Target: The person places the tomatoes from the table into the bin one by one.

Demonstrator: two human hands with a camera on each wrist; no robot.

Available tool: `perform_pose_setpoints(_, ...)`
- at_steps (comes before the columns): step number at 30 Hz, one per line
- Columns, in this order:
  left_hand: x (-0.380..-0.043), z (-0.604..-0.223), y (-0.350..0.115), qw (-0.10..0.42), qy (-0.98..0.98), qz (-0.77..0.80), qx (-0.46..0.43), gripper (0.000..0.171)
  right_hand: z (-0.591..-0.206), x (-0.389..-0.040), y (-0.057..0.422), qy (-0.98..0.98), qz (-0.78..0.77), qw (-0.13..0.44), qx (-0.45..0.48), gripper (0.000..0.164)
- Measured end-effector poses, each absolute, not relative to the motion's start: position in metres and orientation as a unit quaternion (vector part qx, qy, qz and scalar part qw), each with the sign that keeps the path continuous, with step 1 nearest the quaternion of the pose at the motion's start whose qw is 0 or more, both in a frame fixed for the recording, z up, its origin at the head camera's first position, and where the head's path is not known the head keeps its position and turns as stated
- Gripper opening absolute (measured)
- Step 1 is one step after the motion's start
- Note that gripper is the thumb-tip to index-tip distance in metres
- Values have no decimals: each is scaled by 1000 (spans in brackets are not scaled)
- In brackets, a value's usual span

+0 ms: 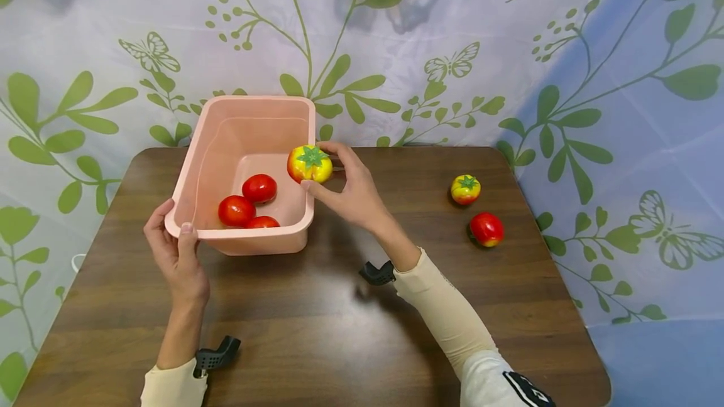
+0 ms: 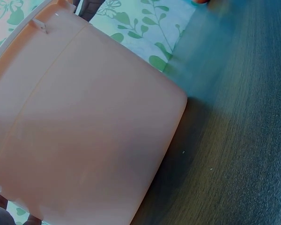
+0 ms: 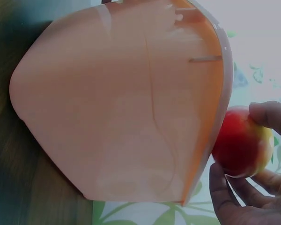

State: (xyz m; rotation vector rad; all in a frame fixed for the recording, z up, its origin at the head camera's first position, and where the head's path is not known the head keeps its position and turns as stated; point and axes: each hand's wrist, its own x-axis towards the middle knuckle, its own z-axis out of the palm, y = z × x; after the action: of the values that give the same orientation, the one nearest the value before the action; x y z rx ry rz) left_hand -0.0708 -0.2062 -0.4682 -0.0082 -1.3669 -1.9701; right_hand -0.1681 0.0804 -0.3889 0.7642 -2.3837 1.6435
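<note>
A pink plastic bin [image 1: 254, 108] stands at the back left of the table, and several red tomatoes [image 1: 236, 211] lie inside it. My left hand [image 1: 180, 262] grips the bin's near left corner, thumb over the rim. In my right hand [image 1: 356, 193] is a yellow-and-red tomato [image 1: 310, 164] with a green leafy top, pinched between thumb and fingers at the bin's right rim. The right wrist view shows the same tomato [image 3: 241, 143] at the rim, its red side facing the camera. Only the bin's outer wall [image 2: 93, 112] fills most of the left wrist view.
On the right of the brown wooden table [image 1: 339, 331] lie a small yellow-and-red tomato [image 1: 466, 189] and a red tomato [image 1: 486, 229]. A leaf-patterned cloth [image 1: 362, 49] hangs behind the table and along its sides.
</note>
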Motion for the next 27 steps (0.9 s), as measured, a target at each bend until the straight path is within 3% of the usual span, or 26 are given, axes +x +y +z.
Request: perform_pose_setpoints(27,-70,-469,-207,352,-538,-766,-6,51,-405,-171,96,-767,596,55,231,60)
